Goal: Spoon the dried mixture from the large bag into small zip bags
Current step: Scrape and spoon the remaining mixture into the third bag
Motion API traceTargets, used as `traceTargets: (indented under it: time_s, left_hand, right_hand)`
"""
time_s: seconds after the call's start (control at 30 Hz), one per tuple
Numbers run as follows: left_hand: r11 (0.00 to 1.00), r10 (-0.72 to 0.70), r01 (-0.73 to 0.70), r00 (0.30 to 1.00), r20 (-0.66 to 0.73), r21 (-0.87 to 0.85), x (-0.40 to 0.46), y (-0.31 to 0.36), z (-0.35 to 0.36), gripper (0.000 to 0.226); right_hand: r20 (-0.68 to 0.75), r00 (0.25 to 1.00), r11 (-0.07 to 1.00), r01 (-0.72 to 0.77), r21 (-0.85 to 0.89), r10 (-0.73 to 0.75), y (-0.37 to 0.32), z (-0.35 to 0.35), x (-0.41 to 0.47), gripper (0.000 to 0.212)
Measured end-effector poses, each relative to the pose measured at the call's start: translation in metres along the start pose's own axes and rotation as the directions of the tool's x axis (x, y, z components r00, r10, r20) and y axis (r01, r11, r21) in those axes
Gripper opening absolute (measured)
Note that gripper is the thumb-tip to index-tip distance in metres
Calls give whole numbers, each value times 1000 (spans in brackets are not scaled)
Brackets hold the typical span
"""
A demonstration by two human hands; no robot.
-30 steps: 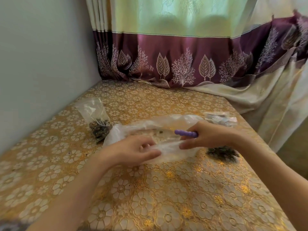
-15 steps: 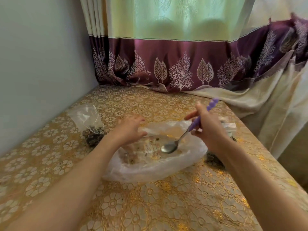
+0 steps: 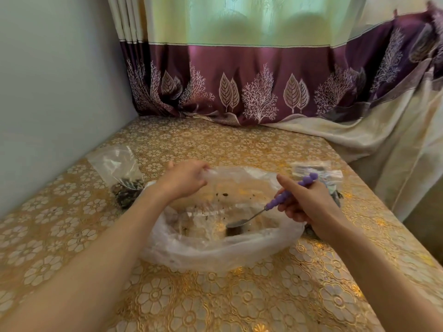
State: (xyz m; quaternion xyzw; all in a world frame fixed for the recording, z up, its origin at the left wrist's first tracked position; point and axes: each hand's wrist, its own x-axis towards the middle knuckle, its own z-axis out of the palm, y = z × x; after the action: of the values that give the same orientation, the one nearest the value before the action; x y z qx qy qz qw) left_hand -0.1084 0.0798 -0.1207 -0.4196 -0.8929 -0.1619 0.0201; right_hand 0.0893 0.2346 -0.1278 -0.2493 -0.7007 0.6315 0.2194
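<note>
Large bag [image 3: 215, 250] now propped open: left hand [image 3: 184, 179] pinching far rim up. Right hand [image 3: 309, 202] fingers curled round spoon [image 3: 268, 208], bowl lowered inside bag since a second ago. Scooping starts; small zip bag [image 3: 119, 173] left of bag.

The right hand [image 3: 309, 202] covers most of the zip bag [image 3: 318, 171] behind it; only the bag's top strip and a dark edge show. Spoon bowl [image 3: 236, 222] contents cannot be determined, possibly because of the large bag [image 3: 215, 248] film. Both forearms are cut off at the bottom edge.
</note>
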Motion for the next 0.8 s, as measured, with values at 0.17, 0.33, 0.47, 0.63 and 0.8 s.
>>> traceTargets:
  time_s: [0.17, 0.33, 0.47, 0.63, 0.8]
  left_hand:
    - [999, 35, -35, 999, -29, 4, 0, 4, -11, 37]
    - [995, 96, -97, 993, -64, -14, -4, 12, -19, 34]
    - [989, 141, -146, 982, -125, -29, -9, 20, -28, 30]
    - [967, 240, -252, 949, -203, -35, -16, 36, -40, 25]
    - [948, 294, -315, 926, -235, -54, -18, 48, -47, 24]
  right_hand:
    - [-23, 1000, 1000, 15, 10, -15, 6, -2, -6, 47]
    - [-73, 997, 999, 11, 52, -7, 12, 1, -10, 46]
    - [-107, 994, 993, -1, 119, 14, 17, 6, -9, 46]
    - [-64, 996, 978, -45, 204, 59, 22, 14, -8, 44]
    - [3, 998, 976, -57, 212, 58, 24, 14, -9, 36]
